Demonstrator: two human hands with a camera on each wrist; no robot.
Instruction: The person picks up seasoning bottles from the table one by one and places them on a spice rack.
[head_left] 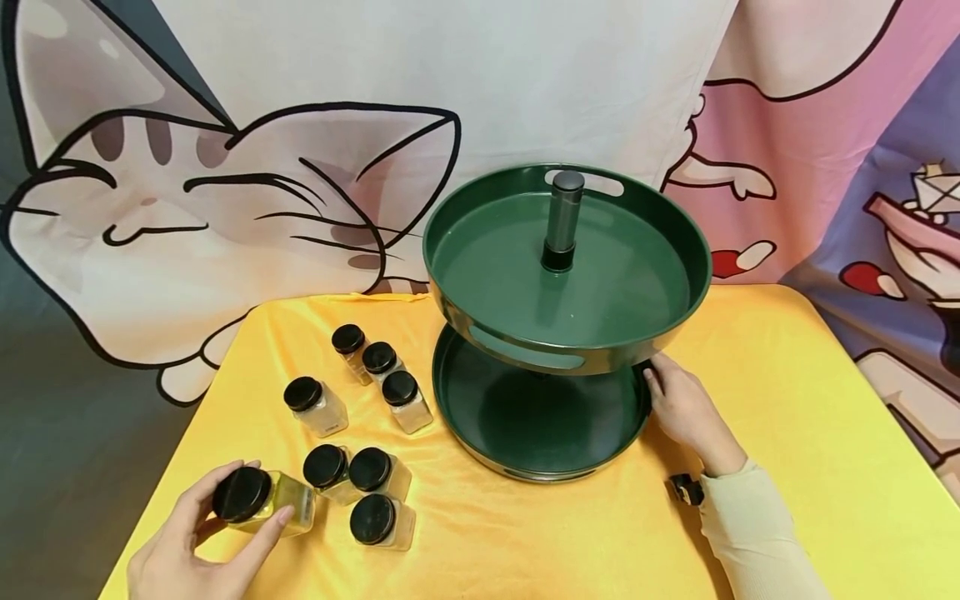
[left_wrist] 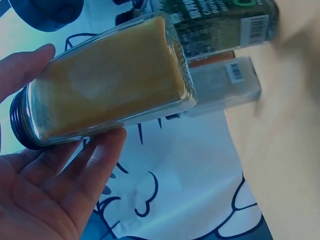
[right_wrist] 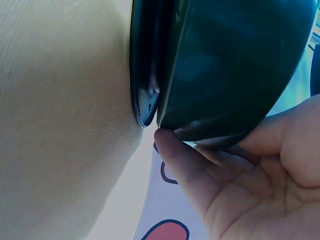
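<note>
Left hand (head_left: 191, 567): fingers and thumb are clamped on the yellow jar (head_left: 291, 496).
Yellow jar: square clear glass, yellowish filling, black lid; at about eight o'clock from the lower tray (head_left: 562, 425).
Other jars (head_left: 373, 520): seven, also black-lidded; three block its three-o'clock side.
Upper tray (head_left: 630, 258): green, overhangs the lower tray's twelve-o'clock part.
Right hand (head_left: 681, 407): fingers clamped on the lower tray's edge, at three o'clock.
</note>
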